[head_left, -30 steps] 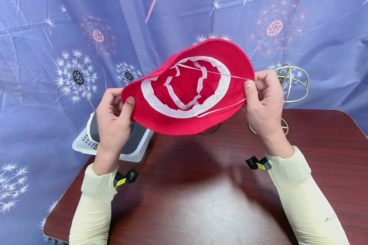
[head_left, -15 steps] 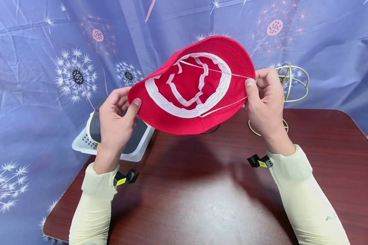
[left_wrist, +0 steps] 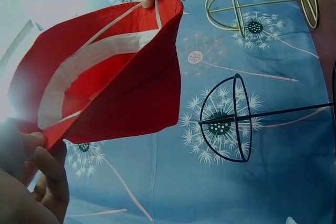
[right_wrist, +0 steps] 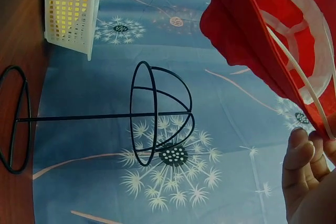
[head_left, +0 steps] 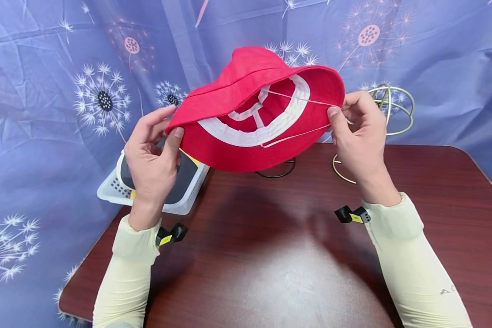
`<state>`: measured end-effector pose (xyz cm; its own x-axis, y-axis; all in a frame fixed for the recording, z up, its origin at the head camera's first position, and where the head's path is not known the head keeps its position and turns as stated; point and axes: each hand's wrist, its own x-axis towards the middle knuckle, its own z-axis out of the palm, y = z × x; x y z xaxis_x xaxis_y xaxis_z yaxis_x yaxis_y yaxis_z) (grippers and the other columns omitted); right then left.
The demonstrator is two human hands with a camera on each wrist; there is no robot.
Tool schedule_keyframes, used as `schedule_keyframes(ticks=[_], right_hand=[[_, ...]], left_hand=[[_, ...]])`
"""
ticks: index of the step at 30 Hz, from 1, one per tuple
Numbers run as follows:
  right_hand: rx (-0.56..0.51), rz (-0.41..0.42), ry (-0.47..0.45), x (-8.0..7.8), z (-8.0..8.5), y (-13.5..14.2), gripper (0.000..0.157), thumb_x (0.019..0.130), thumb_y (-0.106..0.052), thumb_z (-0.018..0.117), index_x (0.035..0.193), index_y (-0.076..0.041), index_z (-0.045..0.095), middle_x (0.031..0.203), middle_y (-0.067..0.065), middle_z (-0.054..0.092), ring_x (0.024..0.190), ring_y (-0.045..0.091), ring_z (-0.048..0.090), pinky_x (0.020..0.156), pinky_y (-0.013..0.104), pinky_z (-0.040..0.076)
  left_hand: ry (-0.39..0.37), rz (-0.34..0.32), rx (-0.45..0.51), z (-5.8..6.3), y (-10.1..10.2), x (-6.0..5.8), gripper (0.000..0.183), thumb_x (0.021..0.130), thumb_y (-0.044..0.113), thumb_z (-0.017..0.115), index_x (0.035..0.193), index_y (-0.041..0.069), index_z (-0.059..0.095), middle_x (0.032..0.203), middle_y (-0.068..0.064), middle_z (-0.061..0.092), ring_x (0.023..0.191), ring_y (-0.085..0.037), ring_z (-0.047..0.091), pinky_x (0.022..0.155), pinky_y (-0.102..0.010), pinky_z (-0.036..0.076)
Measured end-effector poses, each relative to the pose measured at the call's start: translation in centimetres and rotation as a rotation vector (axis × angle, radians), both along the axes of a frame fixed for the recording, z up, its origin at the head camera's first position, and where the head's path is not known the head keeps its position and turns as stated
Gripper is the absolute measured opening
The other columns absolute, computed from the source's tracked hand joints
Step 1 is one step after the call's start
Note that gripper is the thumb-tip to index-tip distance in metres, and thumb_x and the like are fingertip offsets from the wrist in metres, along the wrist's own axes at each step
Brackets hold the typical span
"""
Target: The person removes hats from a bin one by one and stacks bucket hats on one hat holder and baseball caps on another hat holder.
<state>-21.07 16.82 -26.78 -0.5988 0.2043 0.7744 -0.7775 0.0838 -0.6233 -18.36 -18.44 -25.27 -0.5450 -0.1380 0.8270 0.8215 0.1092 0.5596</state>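
Note:
A red bucket hat [head_left: 221,102] with a white inner band and a thin white cord is held up above the table, its opening tilted toward me. My left hand [head_left: 151,155] pinches the brim at the left end, thumb on the underside. At the right end my right hand [head_left: 361,136] pinches the brim together with the cord [head_left: 299,135]. In the left wrist view the hat [left_wrist: 126,98] hangs between both hands. A black wire hat stand [right_wrist: 84,116] shows behind it in the right wrist view; in the head view the hat hides most of that stand.
A gold wire hat stand [head_left: 387,111] stands at the back right, partly behind my right hand. On the left a white plastic basket [head_left: 184,205] holds a dark cap [head_left: 184,182] and something yellow. A patterned blue cloth [head_left: 45,91] hangs behind the dark red table [head_left: 246,255].
The hat has tipped so that its crown now shows at the top and less of the inside is seen. Both hands keep their hold on the brim.

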Motion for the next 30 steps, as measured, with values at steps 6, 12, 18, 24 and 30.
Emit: schedule_keyframes(ticks=[6, 12, 18, 24, 30], right_hand=[[-0.039, 0.029, -0.007, -0.2, 0.0, 0.2, 0.006, 0.095, 0.002, 0.065, 0.097, 0.008, 0.065, 0.068, 0.010, 0.061, 0.048, 0.013, 0.049, 0.046, 0.018, 0.045], [-0.086, 0.088, -0.011, -0.1, 0.1, 0.3, 0.004, 0.094, 0.004, 0.066, 0.092, 0.001, 0.065, 0.060, 0.004, 0.056, 0.048, 0.013, 0.048, 0.046, 0.019, 0.038], [-0.177, 0.236, -0.117, 0.4, 0.5, 0.3, 0.007, 0.096, 0.003, 0.070, 0.098, 0.008, 0.066, 0.059, 0.012, 0.060, 0.045, 0.018, 0.052, 0.042, 0.021, 0.042], [-0.363, 0.485, -0.463, 0.7, 0.9, 0.7, 0.007, 0.097, 0.007, 0.068, 0.096, 0.000, 0.071, 0.065, 0.009, 0.066, 0.051, 0.017, 0.058, 0.047, 0.022, 0.048], [-0.420, 0.658, -0.548, 0.5, 0.8, 1.1, 0.028, 0.103, 0.010, 0.045, 0.104, 0.003, 0.073, 0.079, 0.007, 0.070, 0.057, 0.017, 0.058, 0.051, 0.024, 0.047]], left_hand=[[0.065, -0.021, 0.056, 0.1, 0.5, 0.3, 0.033, 0.093, -0.001, 0.079, 0.124, -0.009, 0.072, 0.103, -0.016, 0.079, 0.053, -0.015, 0.054, 0.048, -0.021, 0.045], [0.145, -0.024, 0.074, 0.2, 0.8, 0.6, 0.033, 0.092, 0.004, 0.082, 0.116, -0.016, 0.069, 0.097, -0.018, 0.078, 0.054, -0.015, 0.058, 0.051, -0.020, 0.049], [0.184, -0.053, 0.105, 0.2, 0.9, 0.6, 0.034, 0.091, 0.002, 0.082, 0.110, -0.021, 0.064, 0.094, -0.019, 0.077, 0.057, -0.016, 0.064, 0.058, -0.022, 0.055], [0.228, -0.013, 0.111, 0.3, 1.2, 0.9, 0.021, 0.091, -0.009, 0.075, 0.104, -0.022, 0.064, 0.095, -0.020, 0.077, 0.064, -0.016, 0.067, 0.062, -0.022, 0.057], [0.280, 0.014, 0.130, 0.6, 1.5, 1.1, 0.012, 0.089, -0.015, 0.071, 0.097, -0.022, 0.064, 0.096, -0.020, 0.078, 0.091, -0.029, 0.076, 0.084, -0.033, 0.063]])
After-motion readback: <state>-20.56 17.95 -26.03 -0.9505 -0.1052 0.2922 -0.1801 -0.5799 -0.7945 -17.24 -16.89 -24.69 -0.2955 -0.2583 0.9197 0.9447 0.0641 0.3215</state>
